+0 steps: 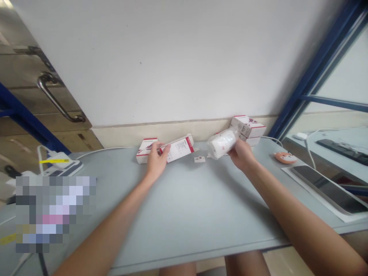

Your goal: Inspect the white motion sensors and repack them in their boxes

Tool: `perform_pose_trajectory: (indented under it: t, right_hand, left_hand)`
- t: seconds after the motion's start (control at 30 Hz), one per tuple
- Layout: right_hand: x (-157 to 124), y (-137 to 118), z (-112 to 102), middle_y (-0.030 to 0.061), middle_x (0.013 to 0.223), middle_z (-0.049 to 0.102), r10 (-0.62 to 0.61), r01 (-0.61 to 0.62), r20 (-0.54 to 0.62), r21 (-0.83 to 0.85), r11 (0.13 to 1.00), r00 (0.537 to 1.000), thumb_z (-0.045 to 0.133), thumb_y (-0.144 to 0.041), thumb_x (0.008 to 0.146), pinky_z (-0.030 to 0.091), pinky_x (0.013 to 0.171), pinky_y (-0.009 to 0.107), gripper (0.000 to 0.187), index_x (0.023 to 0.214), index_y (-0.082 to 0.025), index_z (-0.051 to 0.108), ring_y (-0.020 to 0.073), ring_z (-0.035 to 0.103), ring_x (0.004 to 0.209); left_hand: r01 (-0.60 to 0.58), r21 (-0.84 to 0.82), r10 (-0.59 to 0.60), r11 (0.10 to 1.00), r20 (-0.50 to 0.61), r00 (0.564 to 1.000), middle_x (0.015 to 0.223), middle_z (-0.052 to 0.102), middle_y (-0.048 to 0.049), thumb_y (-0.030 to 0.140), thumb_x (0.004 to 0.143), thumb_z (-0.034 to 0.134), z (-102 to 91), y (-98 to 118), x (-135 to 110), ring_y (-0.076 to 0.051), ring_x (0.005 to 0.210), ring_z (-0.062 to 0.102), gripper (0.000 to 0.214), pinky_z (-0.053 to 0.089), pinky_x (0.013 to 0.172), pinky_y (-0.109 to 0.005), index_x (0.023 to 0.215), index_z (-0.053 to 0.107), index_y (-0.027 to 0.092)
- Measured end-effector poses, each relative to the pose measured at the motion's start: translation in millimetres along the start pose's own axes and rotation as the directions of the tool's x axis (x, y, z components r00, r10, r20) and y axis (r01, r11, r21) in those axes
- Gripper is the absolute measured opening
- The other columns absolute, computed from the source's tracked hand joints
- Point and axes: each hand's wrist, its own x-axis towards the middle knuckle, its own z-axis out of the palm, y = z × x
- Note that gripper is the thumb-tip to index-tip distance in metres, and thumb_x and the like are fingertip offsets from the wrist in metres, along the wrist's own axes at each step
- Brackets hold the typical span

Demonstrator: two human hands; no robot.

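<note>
My left hand (156, 160) is closed round a white carton (179, 149) with red edges and small print. The carton is tilted, its right end pointing up toward the wall. In my right hand (242, 153) is a white cylindrical item (222, 143) in clear plastic wrap, raised above the table; its exact kind does not show. Between the two hands a small white piece with holes (199, 159) lies on the table. Just left of my left hand stands another red-and-white carton (142, 153), and similar cartons (249, 125) are stacked behind my right hand.
The grey table (184, 218) meets a white wall (184, 65). At the left are a power strip (64, 168) with cables and a blurred-out patch. To the right lie an orange animal-shaped item (285, 157) and a dark flat panel (330, 188) on white, beside a blue-framed reflective surface.
</note>
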Motion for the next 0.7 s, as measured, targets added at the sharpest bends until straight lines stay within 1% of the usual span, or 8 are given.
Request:
perform_pose_trajectory:
  t: [0.1,0.17,0.23,0.33,0.4,0.57,0.63,0.7]
  right_hand:
    - [-2,1,1,0.0003,0.082,0.07,0.022,-0.022,0.011,0.0,1.0,1.0,0.077,-0.02,0.078,0.056,0.054,0.022,0.015,0.085,-0.021,0.064,0.0152,0.064,0.072]
    - [-3,2,2,0.0016,0.086,0.072,0.033,-0.033,0.01,-0.002,0.999,0.999,0.076,-0.019,0.078,0.058,0.056,0.022,0.013,0.085,-0.021,0.065,0.0164,0.066,0.077]
    - [-4,3,3,0.0022,0.086,0.073,0.039,-0.039,0.004,-0.008,0.999,0.999,0.075,-0.02,0.079,0.06,0.058,0.023,0.011,0.085,-0.021,0.066,0.0172,0.068,0.079]
    - [-5,3,3,0.0014,0.083,0.071,0.03,-0.031,-0.026,-0.023,0.999,0.999,0.074,-0.02,0.079,0.059,0.057,0.023,0.009,0.085,-0.021,0.067,0.0165,0.066,0.075]
    - [-5,4,3,0.001,0.081,0.071,0.025,-0.026,-0.041,-0.038,0.999,0.999,0.073,-0.019,0.079,0.058,0.056,0.022,0.007,0.085,-0.02,0.068,0.0153,0.065,0.072]
    - [-3,6,1,0.0006,0.081,0.07,0.011,-0.012,-0.028,-0.054,0.998,1.0,0.072,-0.02,0.08,0.058,0.056,0.022,0.007,0.085,-0.019,0.068,0.0142,0.063,0.07]
    - [-3,7,1,0.0011,0.082,0.071,0.01,-0.011,-0.025,-0.055,0.998,1.0,0.072,-0.018,0.079,0.058,0.056,0.022,0.007,0.085,-0.019,0.069,0.0144,0.063,0.071]
    - [-4,7,1,0.0017,0.083,0.072,0.004,-0.005,-0.018,-0.06,0.998,1.0,0.073,-0.019,0.078,0.057,0.057,0.021,0.009,0.086,-0.019,0.069,0.0147,0.064,0.072]
  left_hand:
    - [0.055,-0.001,-0.055,0.998,0.018,0.998,0.104,0.072,-0.0087,0.055,0.097,0.055,-0.2,0,0,-0.027,0.099,0.068,0.033,0.053,0.094,-0.04,0.107,0.058,0.023]
    - [0.069,-0.004,-0.069,0.998,0.06,0.996,0.107,0.072,-0.0097,0.054,0.097,0.055,2.0,1,0,-0.028,0.104,0.068,0.033,0.052,0.099,-0.042,0.107,0.059,0.023]
    - [0.087,-0.01,-0.085,0.996,0.082,0.993,0.119,0.07,-0.0133,0.051,0.098,0.055,5.2,1,1,-0.03,0.119,0.064,0.032,0.047,0.108,-0.044,0.112,0.057,0.023]
    - [0.132,-0.027,-0.13,0.991,0.083,0.988,0.14,0.059,-0.019,0.046,0.098,0.052,8.4,0,2,-0.032,0.137,0.054,0.038,0.04,0.118,-0.048,0.127,0.048,0.021]
    - [0.159,-0.045,-0.154,0.986,0.1,0.983,0.141,0.055,-0.0186,0.039,0.098,0.051,8.6,-3,3,-0.031,0.135,0.056,0.042,0.041,0.117,-0.049,0.134,0.041,0.022]
    - [0.172,-0.083,-0.16,0.982,0.139,0.977,0.122,0.061,-0.0113,0.026,0.094,0.05,7.9,-10,4,-0.025,0.116,0.064,0.042,0.049,0.109,-0.047,0.133,0.035,0.023]
    - [0.141,-0.084,-0.129,0.986,0.135,0.982,0.122,0.06,-0.0108,0.029,0.094,0.053,9.0,-11,4,-0.024,0.119,0.062,0.04,0.046,0.112,-0.047,0.131,0.038,0.024]
    - [0.098,-0.074,-0.088,0.992,0.128,0.988,0.13,0.057,-0.0128,0.032,0.095,0.056,10.3,-10,3,-0.026,0.13,0.056,0.039,0.04,0.119,-0.048,0.13,0.042,0.024]
